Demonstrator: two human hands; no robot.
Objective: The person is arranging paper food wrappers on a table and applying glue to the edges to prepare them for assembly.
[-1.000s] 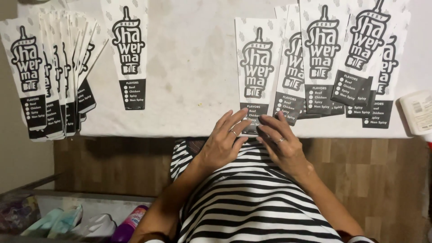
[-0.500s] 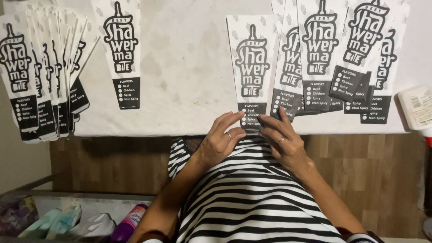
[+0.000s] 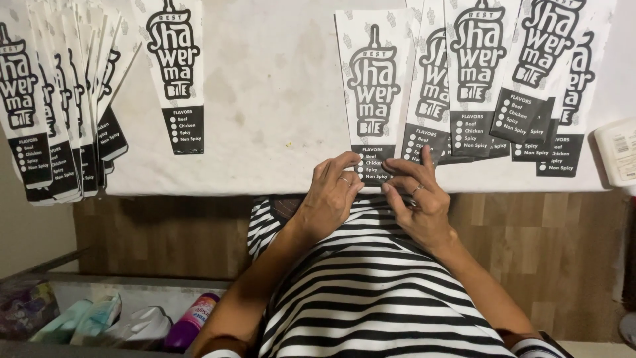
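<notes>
A tapered white paper sleeve with black print [image 3: 372, 93] lies flat on the white table [image 3: 271, 86], its narrow black end at the table's near edge. My left hand [image 3: 329, 195] and my right hand [image 3: 416, 199] both pinch that narrow end, fingertips on the black part. To its right several more sleeves [image 3: 503, 79] overlap in a fan. One single sleeve [image 3: 173, 66] lies at the upper left, and a stacked fan of sleeves [image 3: 53, 113] sits at the far left.
A white plastic container [image 3: 617, 151] stands at the table's right edge. Below the table is wood flooring [image 3: 159, 232]. A bin at the lower left holds bottles and packets, among them a pink-and-purple bottle [image 3: 192, 320]. My striped shirt fills the lower middle.
The view has shifted slightly, so the sleeves sit higher and further left in frame. Both hands stay on the narrow end of the same sleeve, fingers drawn closer together.
</notes>
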